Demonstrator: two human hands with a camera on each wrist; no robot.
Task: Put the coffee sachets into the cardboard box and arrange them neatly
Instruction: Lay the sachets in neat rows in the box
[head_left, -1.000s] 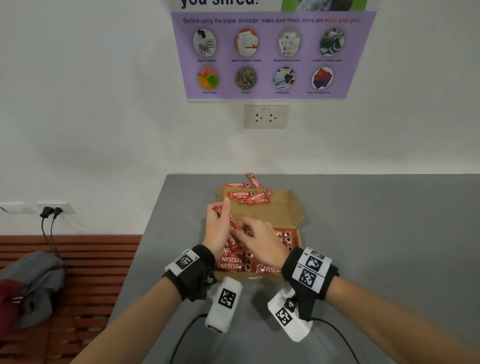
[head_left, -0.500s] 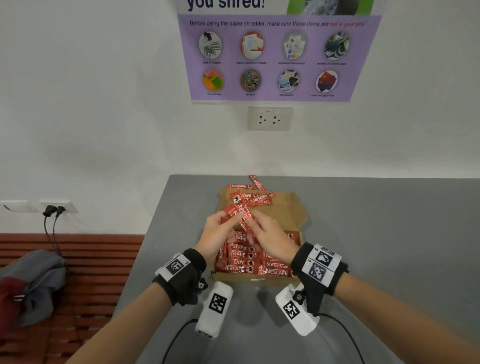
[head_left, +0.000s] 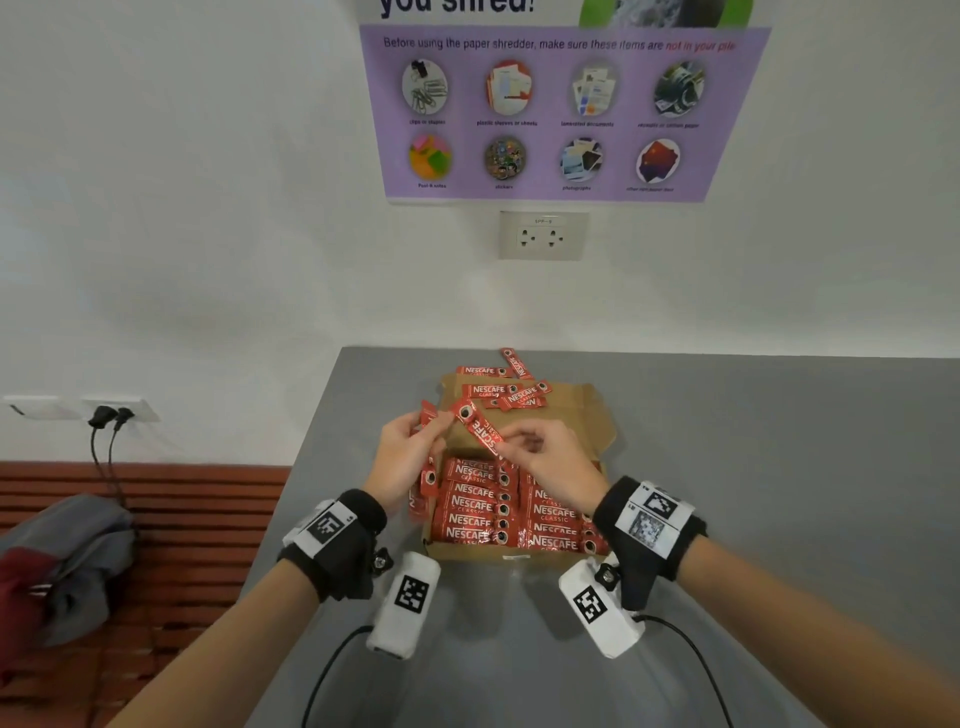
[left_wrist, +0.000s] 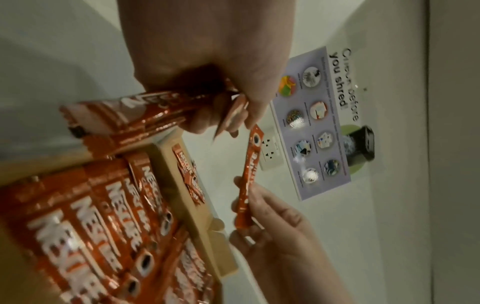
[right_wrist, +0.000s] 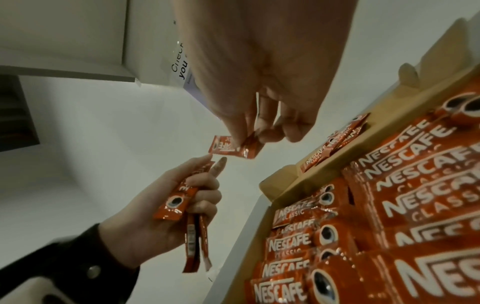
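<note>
Above the far half of the cardboard box (head_left: 602, 415) on the table (head_left: 779, 467), right hand (head_left: 550, 457) pinches one sachet (head_left: 480, 428), left hand (head_left: 408, 457) grips a small bundle (right_wrist: 179, 203), likely squaring them before joining the near rows (head_left: 498, 512).

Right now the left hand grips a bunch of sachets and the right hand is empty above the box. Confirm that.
Not quite. The right hand is not empty: it pinches a single sachet, as the head view shows. The left hand does grip a bunch of sachets above the box.
</note>
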